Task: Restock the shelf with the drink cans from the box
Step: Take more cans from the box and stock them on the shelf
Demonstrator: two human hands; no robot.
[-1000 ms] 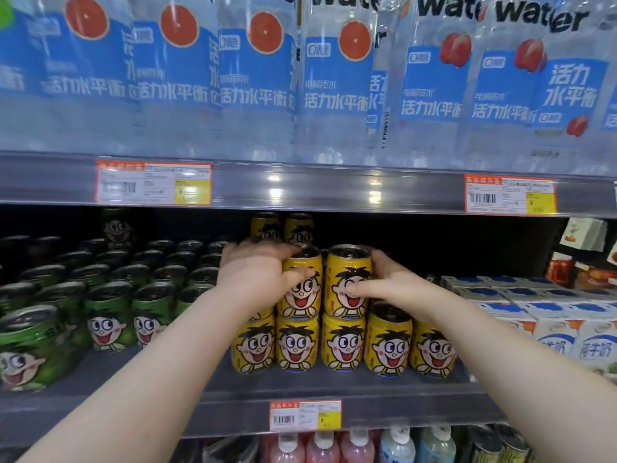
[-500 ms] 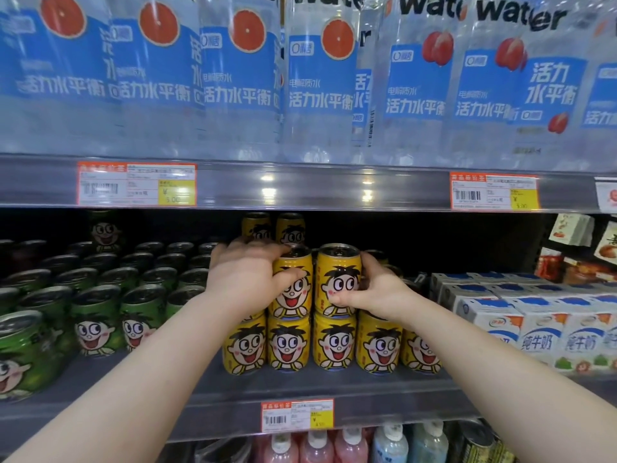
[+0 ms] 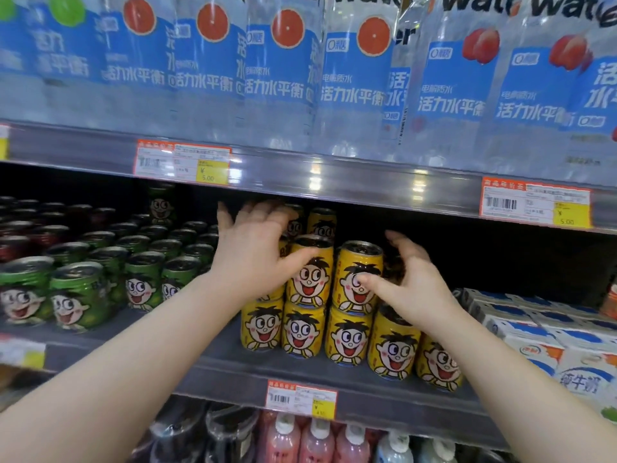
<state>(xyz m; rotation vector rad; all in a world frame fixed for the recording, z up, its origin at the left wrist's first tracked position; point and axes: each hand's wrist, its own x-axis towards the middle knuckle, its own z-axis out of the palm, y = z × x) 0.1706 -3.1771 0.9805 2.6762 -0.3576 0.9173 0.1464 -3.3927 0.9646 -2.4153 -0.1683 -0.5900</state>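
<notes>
Yellow drink cans with a cartoon face stand two layers high in the middle of the grey shelf. The lower row holds several cans. Two upper cans stand side by side at the front: the left one and the right one. My left hand hovers at the left upper can with its fingers spread and its thumb across the can's top. My right hand is beside the right upper can, fingers curled apart, thumb tip touching the can's face. No box is in view.
Green cans fill the shelf to the left, and white and blue milk cartons lie to the right. The upper shelf's edge hangs close above the stacked cans, with water bottles on it. Small bottles stand below.
Both hands gripped the two upper yellow cans earlier; now the fingers have opened and drawn back from them. The view has shifted so the shelf sits lower and to the right.
</notes>
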